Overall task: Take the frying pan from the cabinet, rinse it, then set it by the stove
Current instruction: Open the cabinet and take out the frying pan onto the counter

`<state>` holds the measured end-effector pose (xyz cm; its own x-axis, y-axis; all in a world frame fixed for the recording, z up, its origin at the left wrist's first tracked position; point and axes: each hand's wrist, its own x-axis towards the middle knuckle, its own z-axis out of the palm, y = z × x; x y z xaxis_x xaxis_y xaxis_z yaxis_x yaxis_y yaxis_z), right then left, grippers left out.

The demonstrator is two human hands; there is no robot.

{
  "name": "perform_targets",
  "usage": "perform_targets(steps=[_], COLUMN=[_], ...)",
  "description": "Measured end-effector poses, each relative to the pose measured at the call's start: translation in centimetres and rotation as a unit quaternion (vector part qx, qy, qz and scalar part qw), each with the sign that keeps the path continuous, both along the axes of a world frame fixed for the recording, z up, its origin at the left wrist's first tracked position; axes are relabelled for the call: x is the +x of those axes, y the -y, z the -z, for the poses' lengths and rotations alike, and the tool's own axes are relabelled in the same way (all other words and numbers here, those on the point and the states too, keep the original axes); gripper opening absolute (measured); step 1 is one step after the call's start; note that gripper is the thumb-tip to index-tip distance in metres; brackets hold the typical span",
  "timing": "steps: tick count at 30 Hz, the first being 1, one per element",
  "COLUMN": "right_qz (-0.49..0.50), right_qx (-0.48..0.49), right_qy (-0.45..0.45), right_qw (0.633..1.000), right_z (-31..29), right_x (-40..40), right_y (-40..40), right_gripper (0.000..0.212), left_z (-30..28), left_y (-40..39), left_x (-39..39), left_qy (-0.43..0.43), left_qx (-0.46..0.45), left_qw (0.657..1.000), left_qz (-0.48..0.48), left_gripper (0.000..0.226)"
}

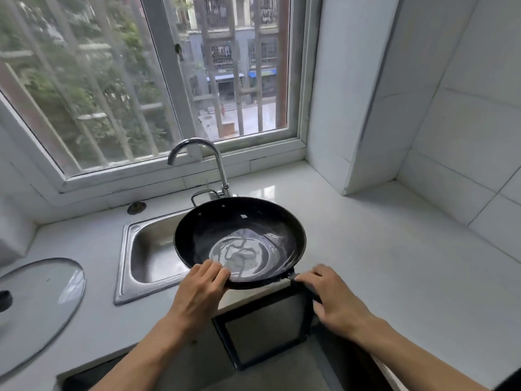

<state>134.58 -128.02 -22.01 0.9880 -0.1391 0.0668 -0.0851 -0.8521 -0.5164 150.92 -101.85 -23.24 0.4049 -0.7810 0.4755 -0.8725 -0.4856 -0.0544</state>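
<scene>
A black frying pan (239,232) with a wet, shiny bottom is held over the right part of the steel sink (146,249) and the counter edge. My left hand (201,289) grips its near rim, thumb inside the pan. My right hand (335,297) is closed around the pan's dark handle, which points toward me at the lower right. A small metal loop handle shows on the pan's far side, just in front of the faucet (203,162). No water runs from the spout.
A glass lid (39,303) lies on the white counter (394,263) at the left. An open cabinet door (265,331) stands below the counter edge between my arms. A window runs behind the sink; tiled walls close the right side.
</scene>
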Motion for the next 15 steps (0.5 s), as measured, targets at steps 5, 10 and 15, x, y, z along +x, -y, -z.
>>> perform_targets(steps=[5, 10, 15], right_qz=[0.017, 0.044, 0.078], right_qx=[0.002, -0.006, -0.011], right_qy=[-0.021, -0.041, -0.055], right_qw=[1.000, 0.998, 0.995], right_z=[0.1, 0.6, 0.2], right_x=[2.6, 5.6, 7.7], right_y=[3.4, 5.8, 7.2], right_gripper=[0.054, 0.057, 0.055], left_z=[0.4, 1.8, 3.1], left_y=[3.9, 7.5, 10.5], left_x=[3.2, 7.7, 11.5], left_qy=[-0.020, -0.036, -0.060], left_qx=[0.002, 0.013, 0.022], left_qw=[1.000, 0.999, 0.996], left_qz=[0.011, 0.037, 0.063], left_gripper=[0.019, 0.015, 0.020])
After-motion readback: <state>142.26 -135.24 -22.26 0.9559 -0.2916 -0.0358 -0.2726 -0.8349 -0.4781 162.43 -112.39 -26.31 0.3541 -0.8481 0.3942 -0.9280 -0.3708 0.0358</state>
